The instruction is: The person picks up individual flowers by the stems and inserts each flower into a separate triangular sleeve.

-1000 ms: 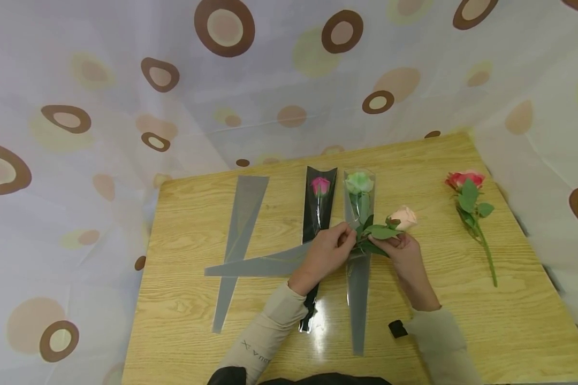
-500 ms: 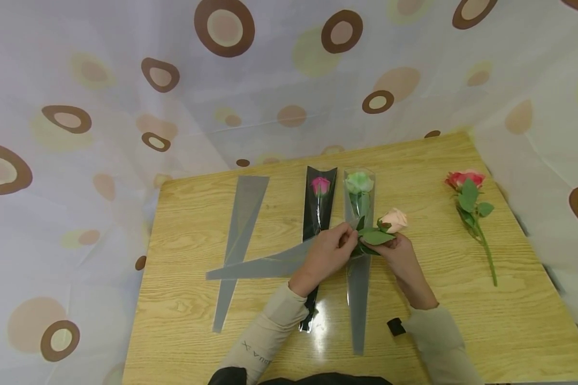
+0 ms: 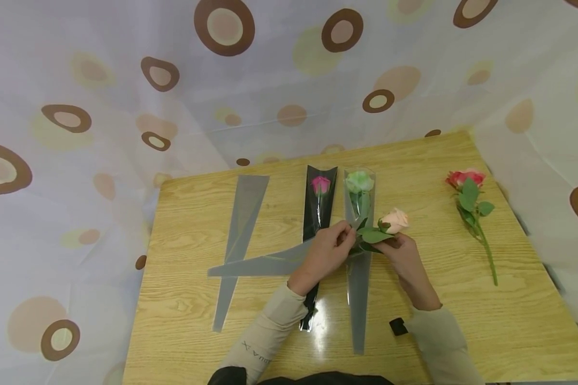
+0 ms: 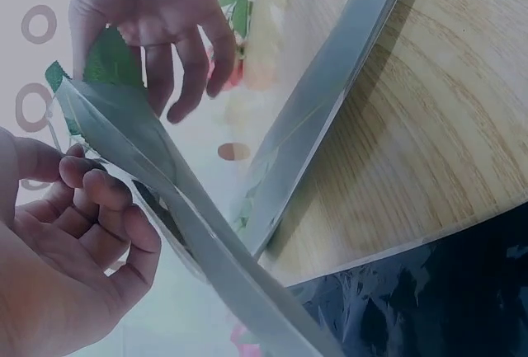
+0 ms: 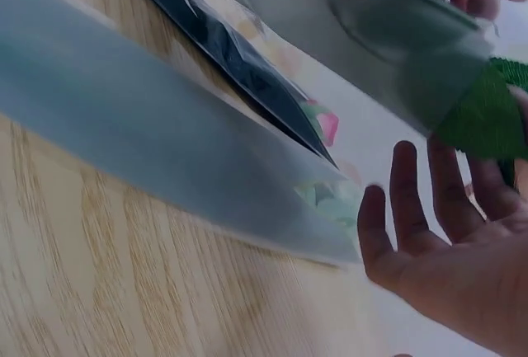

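Observation:
A peach rose (image 3: 395,220) with green leaves lies crosswise in my right hand (image 3: 404,259), which holds it just below the bloom. Its stem runs into the mouth of a grey flower sleeve (image 3: 265,266). My left hand (image 3: 325,254) pinches the edge of that mouth between thumb and fingers, as the left wrist view shows on the sleeve (image 4: 198,225). In the right wrist view a green leaf (image 5: 487,118) sits at the sleeve's opening, and several fingers of the right hand (image 5: 462,266) are spread below it. The stem's lower part is hidden.
Under the hands lie a black sleeve with a magenta rose (image 3: 320,185) and a grey sleeve with a green rose (image 3: 359,182). Another grey sleeve (image 3: 245,214) is at the left. A red rose (image 3: 467,179) lies right, a small black piece (image 3: 398,326) in front.
My right hand has moved slightly left with the peach rose, bringing its leaves closer to the sleeve's mouth. The left hand has stayed almost still, pinching the sleeve.

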The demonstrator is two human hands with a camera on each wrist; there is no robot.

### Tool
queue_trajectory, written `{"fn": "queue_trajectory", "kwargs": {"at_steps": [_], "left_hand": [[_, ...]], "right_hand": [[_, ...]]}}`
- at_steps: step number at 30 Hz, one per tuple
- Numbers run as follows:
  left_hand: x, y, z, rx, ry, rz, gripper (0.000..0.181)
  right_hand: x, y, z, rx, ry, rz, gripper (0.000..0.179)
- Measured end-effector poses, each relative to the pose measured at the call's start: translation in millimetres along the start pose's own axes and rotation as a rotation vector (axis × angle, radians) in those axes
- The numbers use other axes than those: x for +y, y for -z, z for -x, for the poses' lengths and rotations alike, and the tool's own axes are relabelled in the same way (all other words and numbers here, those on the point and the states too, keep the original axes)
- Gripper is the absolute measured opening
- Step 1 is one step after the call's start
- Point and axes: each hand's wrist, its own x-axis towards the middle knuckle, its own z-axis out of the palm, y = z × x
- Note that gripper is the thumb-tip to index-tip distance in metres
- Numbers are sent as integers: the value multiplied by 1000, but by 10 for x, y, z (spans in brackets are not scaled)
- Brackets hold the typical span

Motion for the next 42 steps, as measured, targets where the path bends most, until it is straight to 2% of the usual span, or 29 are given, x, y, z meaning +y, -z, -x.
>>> {"fn": "queue_trajectory", "kwargs": {"at_steps": [5, 9, 11, 13, 20, 26, 35, 42], "left_hand": [[-16, 15, 4, 1, 3, -2, 28], [-15, 23, 6, 1, 6, -4, 28], [-15, 22, 5, 2, 9, -3, 27], [-12, 22, 6, 3, 12, -4, 27], [-13, 11, 7, -8, 32, -1, 28], [-10, 14, 18, -26, 48, 2, 27], [-23, 6, 29, -17, 22, -23, 27], [6, 2, 36, -14, 16, -19, 27]], "right_hand": [[43, 44, 18, -27, 62, -100, 30], [84, 64, 41, -61, 40, -253, 35], [108, 71, 54, -72, 16, -329, 35], [133, 75, 65, -81, 6, -360, 32], [185, 63, 73, -102, 34, -465, 26], [187, 10, 56, -62, 36, -482, 28], [195, -108, 72, 10, 71, -438, 32], [229, -160, 57, 42, 24, -392, 26]]}}
